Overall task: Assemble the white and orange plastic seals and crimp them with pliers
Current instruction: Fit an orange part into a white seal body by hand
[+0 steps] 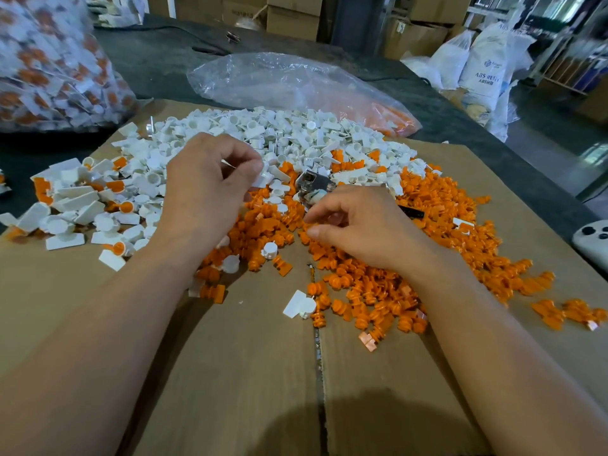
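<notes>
White seal bodies [296,136] lie heaped at the far side of a flattened cardboard sheet [246,373]. Orange inserts [378,291] spill toward its right edge, and metal pliers [311,184] sit half buried where the piles meet. The left hand [210,185] curls thumb and forefinger, apparently pinching a white piece [263,180]. The right hand [358,225] hovers curled over the orange heap; whether it holds anything cannot be told. Bare cardboard lies open nearest the person, and assembled seals [82,199] spread at left.

bare cardboard [237,373] nr, seal piles [444,205] ahead
</notes>
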`<move>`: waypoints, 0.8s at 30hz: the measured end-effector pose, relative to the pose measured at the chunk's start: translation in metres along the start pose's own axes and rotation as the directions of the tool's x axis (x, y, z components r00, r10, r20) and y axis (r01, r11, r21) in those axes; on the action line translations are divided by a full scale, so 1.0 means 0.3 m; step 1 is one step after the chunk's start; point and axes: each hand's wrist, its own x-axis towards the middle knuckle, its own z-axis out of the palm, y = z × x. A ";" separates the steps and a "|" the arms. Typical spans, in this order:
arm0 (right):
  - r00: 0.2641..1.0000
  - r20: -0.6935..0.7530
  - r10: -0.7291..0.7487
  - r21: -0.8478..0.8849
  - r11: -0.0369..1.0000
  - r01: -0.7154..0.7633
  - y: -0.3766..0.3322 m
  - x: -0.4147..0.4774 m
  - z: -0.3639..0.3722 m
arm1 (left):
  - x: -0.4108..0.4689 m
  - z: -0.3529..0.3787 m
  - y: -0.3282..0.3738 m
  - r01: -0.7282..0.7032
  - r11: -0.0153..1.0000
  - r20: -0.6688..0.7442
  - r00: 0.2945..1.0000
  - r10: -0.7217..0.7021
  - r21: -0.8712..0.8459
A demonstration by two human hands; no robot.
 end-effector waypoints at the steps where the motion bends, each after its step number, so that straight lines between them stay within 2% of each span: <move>1: 1.000 0.020 -0.019 -0.031 0.999 0.019 -0.003 0.001 0.005 | -0.004 -0.001 0.007 0.013 0.999 0.031 0.999 -0.011 -0.046; 3: 0.998 0.046 -0.042 -0.103 0.994 0.047 -0.004 0.004 0.016 | -0.013 -0.002 0.017 0.057 0.987 0.100 0.994 -0.043 -0.149; 6: 0.995 0.081 -0.067 -0.226 0.971 0.083 -0.003 0.011 0.029 | -0.018 0.002 0.019 0.097 0.973 0.160 0.985 -0.064 -0.210; 10: 0.993 0.094 -0.066 -0.281 0.956 0.090 -0.006 0.015 0.037 | -0.013 0.004 0.022 0.152 0.948 0.185 0.977 -0.102 -0.281; 21: 0.992 0.073 -0.102 -0.217 0.969 0.116 0.004 0.010 0.040 | -0.021 0.009 0.035 0.265 0.870 0.286 0.946 -0.151 -0.416; 24: 0.996 0.034 -0.086 -0.128 0.988 0.090 0.006 0.009 0.042 | -0.022 0.011 0.039 0.300 0.842 0.299 0.938 -0.174 -0.449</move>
